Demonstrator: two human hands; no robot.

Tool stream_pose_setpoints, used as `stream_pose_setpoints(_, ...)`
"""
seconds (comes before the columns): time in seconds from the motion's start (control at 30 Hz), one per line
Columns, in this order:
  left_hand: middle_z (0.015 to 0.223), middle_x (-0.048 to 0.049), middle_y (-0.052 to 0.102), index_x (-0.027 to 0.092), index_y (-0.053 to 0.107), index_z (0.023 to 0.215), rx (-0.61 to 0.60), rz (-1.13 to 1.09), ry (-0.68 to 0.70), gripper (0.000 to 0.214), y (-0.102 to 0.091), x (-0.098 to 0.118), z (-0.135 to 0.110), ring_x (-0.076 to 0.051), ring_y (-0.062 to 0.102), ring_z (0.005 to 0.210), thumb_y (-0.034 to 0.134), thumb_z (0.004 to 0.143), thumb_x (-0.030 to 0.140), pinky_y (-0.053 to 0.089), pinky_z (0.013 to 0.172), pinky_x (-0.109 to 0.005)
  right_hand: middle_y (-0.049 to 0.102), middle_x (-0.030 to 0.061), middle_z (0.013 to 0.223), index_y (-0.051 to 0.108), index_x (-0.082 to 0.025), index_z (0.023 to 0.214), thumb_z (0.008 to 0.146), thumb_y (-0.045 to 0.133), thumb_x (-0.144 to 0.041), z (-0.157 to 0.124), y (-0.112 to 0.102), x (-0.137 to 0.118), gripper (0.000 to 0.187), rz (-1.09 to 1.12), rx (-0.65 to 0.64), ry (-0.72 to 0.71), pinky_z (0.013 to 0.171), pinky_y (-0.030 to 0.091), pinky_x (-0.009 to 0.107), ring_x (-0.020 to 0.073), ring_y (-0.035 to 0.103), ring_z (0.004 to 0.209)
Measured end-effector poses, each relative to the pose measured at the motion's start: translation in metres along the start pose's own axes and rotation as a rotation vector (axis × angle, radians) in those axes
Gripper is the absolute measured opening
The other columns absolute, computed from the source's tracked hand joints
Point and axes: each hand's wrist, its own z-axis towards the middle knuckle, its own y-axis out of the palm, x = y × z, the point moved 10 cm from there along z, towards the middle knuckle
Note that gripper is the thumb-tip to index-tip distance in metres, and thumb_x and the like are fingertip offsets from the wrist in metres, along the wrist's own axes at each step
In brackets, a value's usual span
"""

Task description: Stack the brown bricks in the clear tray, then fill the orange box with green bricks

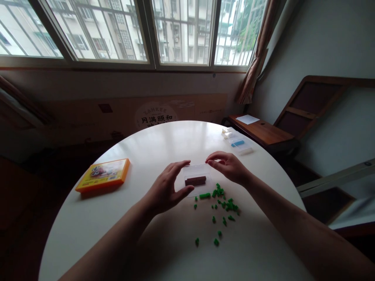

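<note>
A small clear plastic box (198, 173) lies on the round white table (164, 148) with a dark brown row of bricks (195, 180) inside it. My left hand (167, 189) cups the box's left side, with its fingers at the far left corner and the thumb near the brown row. My right hand (227, 165) pinches the box's far right corner with its fingertips together. Several small green bricks (222, 203) lie scattered on the table just right of and in front of the box, below my right wrist.
An orange flat box (103, 175) lies at the table's left. Another clear box with a blue piece (238, 143) sits at the far right edge. Beyond that stand a wooden desk with a paper (258, 128), a leaning wooden frame, and windows at the back.
</note>
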Motion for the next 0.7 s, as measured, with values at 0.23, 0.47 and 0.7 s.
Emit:
stream_pose_setpoints(0.23, 0.113, -0.0083, 0.067, 0.022, 0.062, 0.111, -0.035, -0.044, -0.031, 0.024, 0.0, 0.002, 0.003, -0.021, 0.062, 0.106, 0.054, 0.091, 0.03, 0.051, 0.094, -0.037, 0.069, 0.0075, 0.102, 0.072, -0.017, 0.09, 0.082, 0.07, -0.036, -0.006, 0.012, -0.011, 0.021, 0.012, -0.234, -0.036, 0.084, 0.052, 0.035, 0.0188, 0.065, 0.095)
stream_pose_setpoints(0.47, 0.113, -0.0083, 0.068, 0.023, 0.068, 0.096, -0.082, -0.06, -0.049, 0.017, 0.008, -0.002, 0.005, -0.021, 0.063, 0.104, 0.056, 0.087, 0.029, 0.051, 0.094, -0.037, 0.068, 0.007, 0.111, 0.072, -0.022, 0.108, 0.081, 0.073, -0.033, -0.011, 0.023, -0.016, 0.03, -0.122, -0.339, -0.124, 0.089, 0.05, 0.038, 0.0201, 0.062, 0.103)
stream_pose_setpoints(0.7, 0.126, -0.0075, 0.063, 0.024, 0.071, 0.094, -0.095, 0.0, -0.125, 0.016, 0.014, -0.024, 0.004, -0.024, 0.06, 0.114, 0.062, 0.082, 0.032, 0.048, 0.101, -0.041, 0.065, 0.0077, 0.117, 0.074, -0.024, 0.107, 0.081, 0.073, -0.034, -0.01, 0.031, -0.004, 0.028, -0.174, -0.314, -0.152, 0.095, 0.049, 0.04, 0.0207, 0.061, 0.106)
